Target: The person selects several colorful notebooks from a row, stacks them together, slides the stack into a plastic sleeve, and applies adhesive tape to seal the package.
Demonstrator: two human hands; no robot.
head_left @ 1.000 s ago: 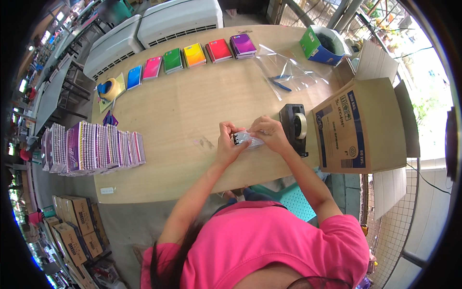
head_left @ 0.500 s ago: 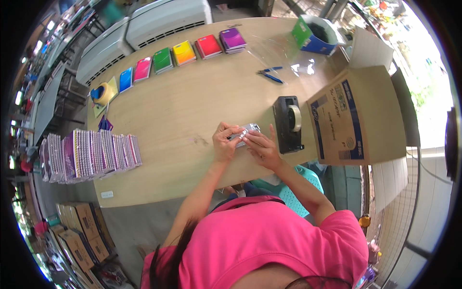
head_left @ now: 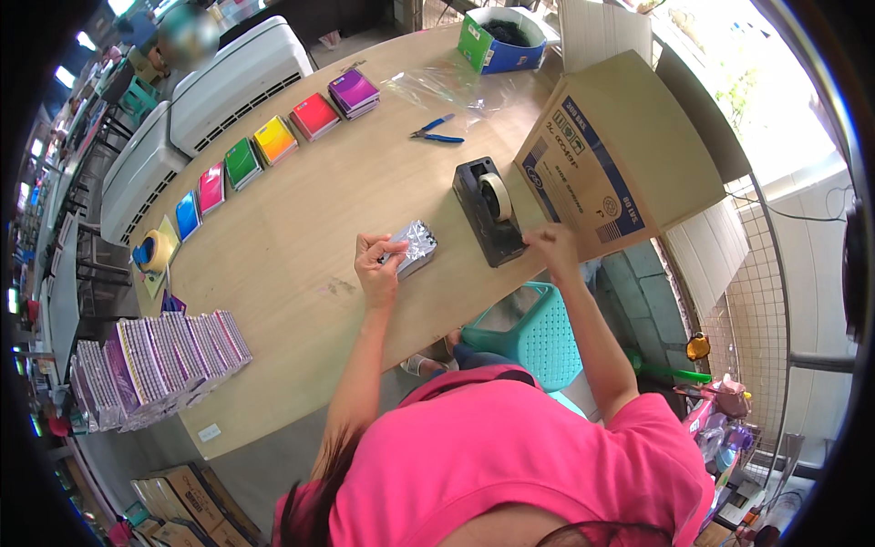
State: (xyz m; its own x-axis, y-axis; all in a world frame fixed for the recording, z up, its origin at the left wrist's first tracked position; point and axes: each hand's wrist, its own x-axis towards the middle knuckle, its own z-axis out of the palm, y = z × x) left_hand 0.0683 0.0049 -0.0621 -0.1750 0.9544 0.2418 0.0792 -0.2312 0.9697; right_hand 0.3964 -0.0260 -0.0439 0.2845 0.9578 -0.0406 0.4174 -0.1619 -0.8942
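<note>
A small block-shaped bundle in shiny clear plastic (head_left: 419, 242) rests on the table in front of me; its contents look grey, with a dark edge. My left hand (head_left: 376, 267) is closed on its left end, thumb and fingers pinching the plastic. To the right stands a black tape dispenser (head_left: 476, 214) with a roll of pale tape (head_left: 495, 197). At its near end my right hand (head_left: 553, 249) is closed in a pinch, fingertips touching or just beside the dispenser. What those fingertips hold, if anything, is too small to make out.
Colored notebook stacks, including a purple one (head_left: 354, 89), line the far edge. Blue-handled cutters (head_left: 437, 132) and clear plastic sheets (head_left: 447, 89) lie farther off. A cardboard box (head_left: 629, 155) is at right, wrapped notebooks (head_left: 164, 360) at left, a turquoise stool (head_left: 538, 342) below.
My right hand has left the bundle and moved right to the dispenser's near end. My left hand stays on the bundle. The whole view has turned and shifted.
</note>
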